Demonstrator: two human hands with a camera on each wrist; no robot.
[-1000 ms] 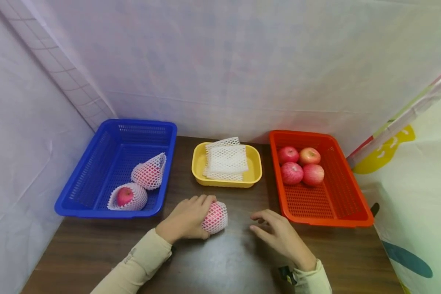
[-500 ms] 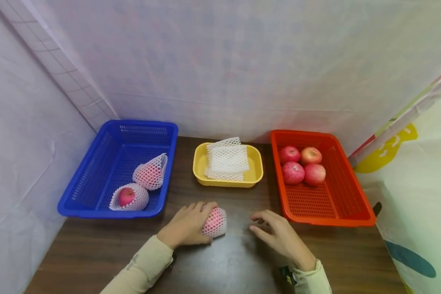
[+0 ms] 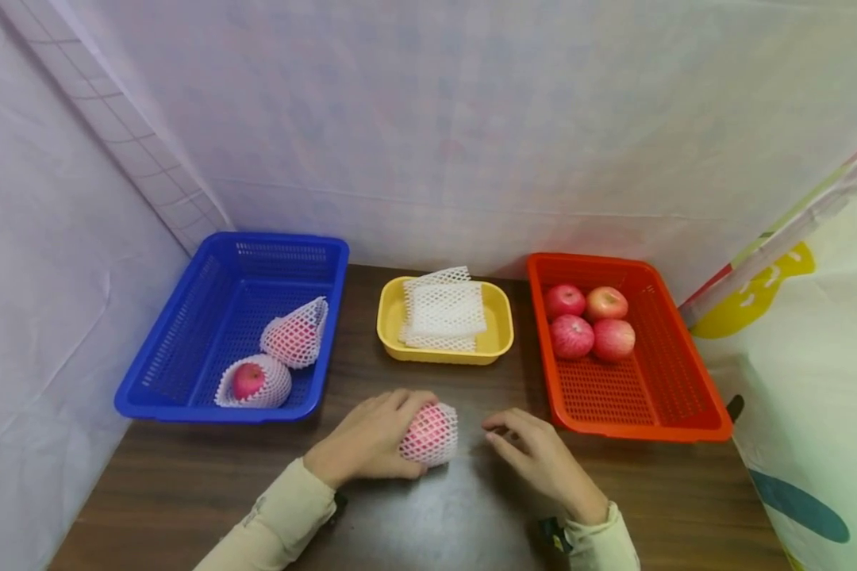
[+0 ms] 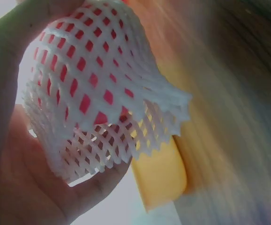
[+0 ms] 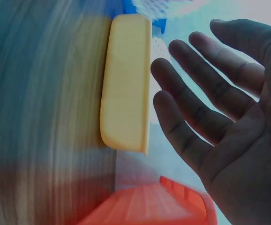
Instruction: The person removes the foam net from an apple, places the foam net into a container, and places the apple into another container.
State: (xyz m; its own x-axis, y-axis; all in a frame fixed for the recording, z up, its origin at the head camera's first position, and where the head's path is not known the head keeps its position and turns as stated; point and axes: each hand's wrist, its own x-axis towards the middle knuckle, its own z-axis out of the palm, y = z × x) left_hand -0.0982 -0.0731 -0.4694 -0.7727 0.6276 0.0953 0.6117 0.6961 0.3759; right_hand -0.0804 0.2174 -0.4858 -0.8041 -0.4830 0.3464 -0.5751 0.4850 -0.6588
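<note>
In the head view my left hand (image 3: 374,436) grips a red apple (image 3: 431,434) wrapped in a white foam net sleeve. The left wrist view shows thumb and fingers curled round the foam net (image 4: 84,70), whose loose open end sticks out beyond the apple. To the right of it, my right hand (image 3: 543,456) holds nothing, its fingers loosely bent and pointing at the apple across a small gap. In the right wrist view the fingers (image 5: 187,93) of that hand are spread and relaxed.
A blue basket (image 3: 232,262) on the left holds two netted apples (image 3: 293,337). Behind the hands, a yellow tray (image 3: 500,325) contains several flat foam nets (image 3: 446,309). The red basket (image 3: 657,396) on the right has several bare apples (image 3: 571,336). White sheeting (image 3: 428,143) hangs behind the table.
My left hand has shifted slightly to the right with the netted apple, bringing it closer to the right hand. The right hand has barely moved.
</note>
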